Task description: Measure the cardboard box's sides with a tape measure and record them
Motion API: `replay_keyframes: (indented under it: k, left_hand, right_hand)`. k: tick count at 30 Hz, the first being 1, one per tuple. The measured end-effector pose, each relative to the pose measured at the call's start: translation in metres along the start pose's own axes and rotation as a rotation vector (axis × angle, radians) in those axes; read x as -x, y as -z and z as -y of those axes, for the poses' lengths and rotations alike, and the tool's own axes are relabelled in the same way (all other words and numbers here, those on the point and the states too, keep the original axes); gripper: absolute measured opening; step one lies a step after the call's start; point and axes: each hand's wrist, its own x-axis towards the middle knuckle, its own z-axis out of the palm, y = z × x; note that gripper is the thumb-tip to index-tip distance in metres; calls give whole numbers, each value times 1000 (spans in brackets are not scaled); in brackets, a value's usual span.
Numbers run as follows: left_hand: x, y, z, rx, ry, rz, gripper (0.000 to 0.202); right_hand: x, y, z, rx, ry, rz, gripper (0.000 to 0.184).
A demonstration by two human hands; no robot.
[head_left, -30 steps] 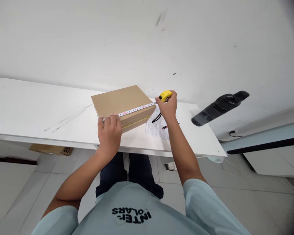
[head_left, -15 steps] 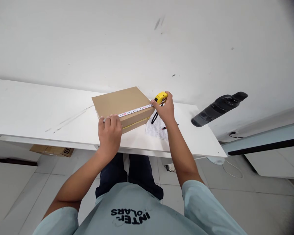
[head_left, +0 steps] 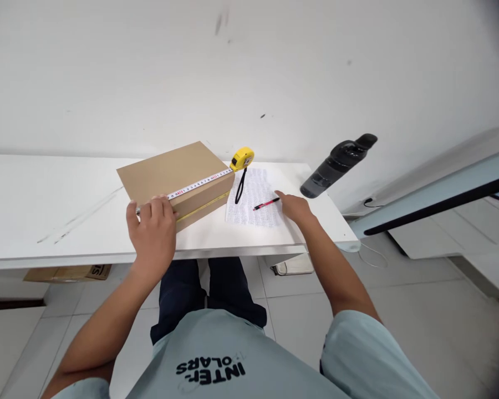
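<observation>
My left hand is closed at the near left corner of a brown cardboard box, holding the end of a tape measure's blade against it. The white blade lies along the box's top front edge. At its far end, the yellow tape measure rests by the box's right corner, its black strap hanging down. My right hand is at the upper end of a red and black pen, pinching it between finger and thumb; the thumb is mostly hidden. Under the pen lies a sheet of paper covered with writing.
A black bottle stands on the white table to the right of the paper. A white wall rises behind the table. Below the table's left part, another cardboard box sits on the floor.
My right hand has let go of the tape measure and moved right and down to the pen. The left hand stays at the box corner. The view has shifted to the right.
</observation>
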Motion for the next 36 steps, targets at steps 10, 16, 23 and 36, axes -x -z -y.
replay_keyframes:
  k: [10, 16, 23, 36]
  left_hand:
    - [-2, -3, 4, -92, -41, 0, 43]
    - [-2, -2, 4, 30, -25, -1, 45]
    - [-3, 0, 4, 140, -8, -5, 47]
    - [-3, -1, 2, 65, 21, 28, 50]
  right_hand:
    - [21, -14, -8, -274, 128, -206, 37]
    - [71, -42, 4, -1016, 85, -307, 60]
    - [73, -51, 15, -1152, -188, -404, 49]
    - [73, -47, 19, -1148, -244, -350, 38]
